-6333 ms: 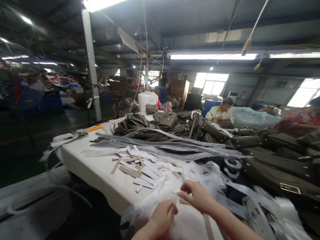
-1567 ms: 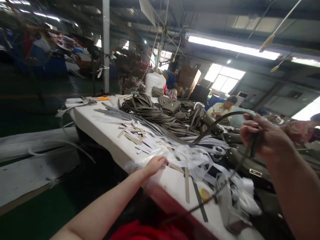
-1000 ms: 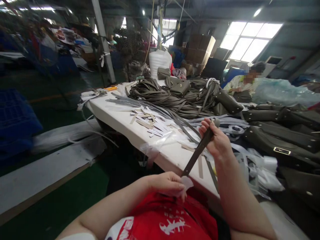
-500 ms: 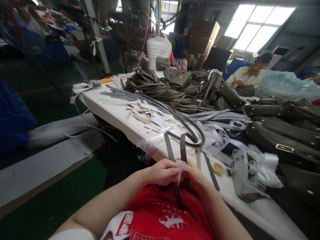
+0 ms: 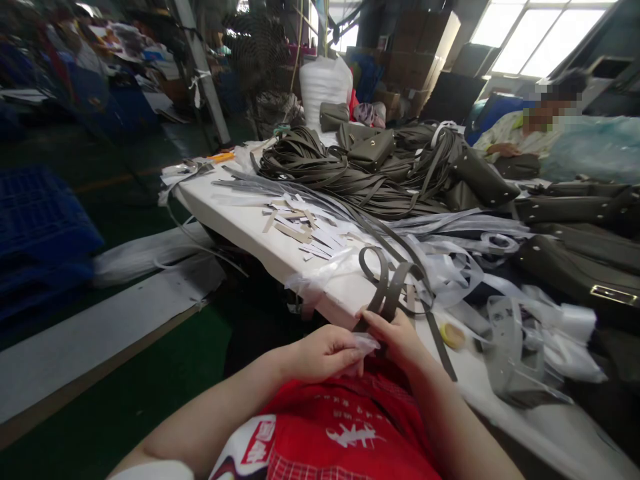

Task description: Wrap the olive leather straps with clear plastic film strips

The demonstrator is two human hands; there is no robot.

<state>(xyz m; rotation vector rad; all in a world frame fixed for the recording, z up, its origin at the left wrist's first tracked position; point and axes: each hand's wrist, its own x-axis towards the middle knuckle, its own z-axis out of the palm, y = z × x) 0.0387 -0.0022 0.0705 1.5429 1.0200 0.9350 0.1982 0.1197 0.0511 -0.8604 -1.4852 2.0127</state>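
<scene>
My left hand [image 5: 325,353] is closed in front of the red apron [image 5: 345,417], pinching a crumpled piece of translucent plastic film [image 5: 368,343]. Just beside it, my right hand [image 5: 400,339] grips a dark olive strap [image 5: 396,292] between thumb and fingers. Two lengths of strap rise from that grip and curl into loops above the table edge. Fingertips of my right hand are partly hidden behind the strap. The strap's lower end disappears between the hands and the apron.
On the white table [image 5: 225,223] lie paper strips [image 5: 305,230], a heap of dark straps [image 5: 320,167], clear plastic ribbon [image 5: 465,267] and a yellow tape roll [image 5: 453,335]. Dark bags [image 5: 575,267] are piled at right. Another person [image 5: 525,133] sits across the table. Blue pallets [image 5: 45,233] stand left.
My right hand has shifted up the strap, and the strap now curls into loops above it. My left hand has come slightly apart from the right with the film. The view has turned a little left.
</scene>
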